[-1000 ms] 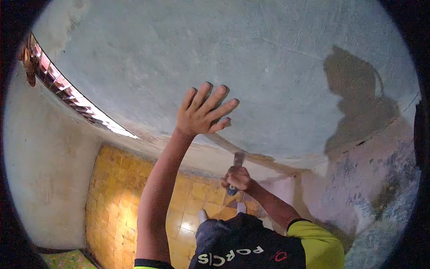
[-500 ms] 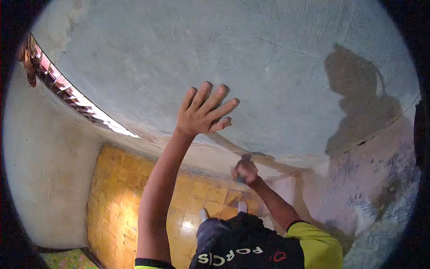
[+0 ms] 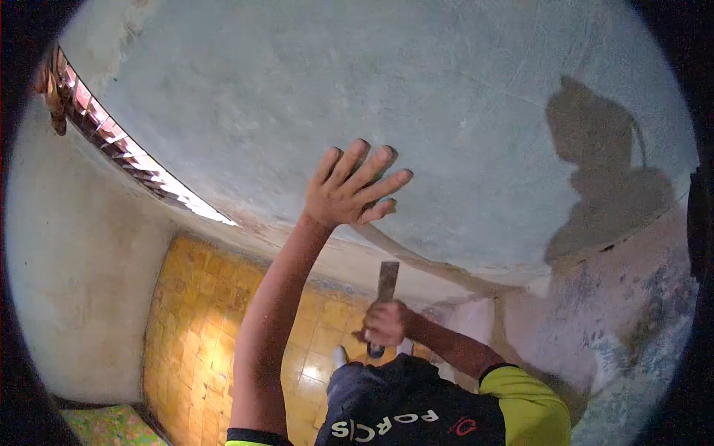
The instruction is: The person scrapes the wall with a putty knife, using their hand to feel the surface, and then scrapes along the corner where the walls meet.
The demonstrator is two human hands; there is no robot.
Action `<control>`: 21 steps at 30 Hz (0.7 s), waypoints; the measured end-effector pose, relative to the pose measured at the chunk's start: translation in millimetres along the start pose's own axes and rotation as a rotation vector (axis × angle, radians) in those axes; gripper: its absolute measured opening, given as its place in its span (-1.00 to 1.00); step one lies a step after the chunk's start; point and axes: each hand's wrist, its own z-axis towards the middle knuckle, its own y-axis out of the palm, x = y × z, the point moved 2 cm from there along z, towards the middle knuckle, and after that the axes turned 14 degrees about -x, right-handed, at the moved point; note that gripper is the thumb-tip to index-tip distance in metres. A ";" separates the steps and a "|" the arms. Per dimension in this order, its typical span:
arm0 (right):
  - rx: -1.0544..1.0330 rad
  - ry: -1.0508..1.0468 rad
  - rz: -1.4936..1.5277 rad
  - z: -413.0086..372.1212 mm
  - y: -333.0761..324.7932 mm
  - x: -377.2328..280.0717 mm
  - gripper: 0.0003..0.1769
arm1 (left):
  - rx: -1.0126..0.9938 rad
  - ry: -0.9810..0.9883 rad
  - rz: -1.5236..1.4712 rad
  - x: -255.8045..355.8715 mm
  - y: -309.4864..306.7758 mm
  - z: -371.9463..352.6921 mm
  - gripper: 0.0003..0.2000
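My left hand (image 3: 351, 186) rests with fingers spread on the blue-grey wall (image 3: 245, 97), holding nothing. Lower and to the right, my right hand (image 3: 387, 323) is wrapped round the handle of a scraper-like tool (image 3: 387, 281). Its flat, dull blade points up toward the wall, and the dark end of the handle sticks out below the fist. A gap shows between the blade and my left hand. The right fingers are slightly blurred.
A barred window opening (image 3: 141, 156) runs along the left. Yellow tiles (image 3: 197, 327) cover the floor around my feet. A flowered green surface (image 3: 111, 427) lies at the bottom left. The pinkish wall (image 3: 625, 290) on the right is stained, and my shadow falls across the walls.
My right hand has moved down and slightly left, away from the wall, and the tool's blade now shows clearly. My left hand appears slightly farther right, still spread on the wall.
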 end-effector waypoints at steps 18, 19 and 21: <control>-0.613 0.710 0.624 19.2 39.2 40.0 -0.46 | 0.005 0.015 0.005 -0.2 -3.3 2.4 -0.51; -0.752 0.749 0.507 19.6 42.5 42.0 -0.48 | -0.003 0.016 -0.003 0.7 -4.0 1.7 -0.51; -0.887 0.673 0.344 20.5 51.4 39.9 -0.47 | -0.002 0.013 -0.004 1.8 -4.3 1.5 -0.51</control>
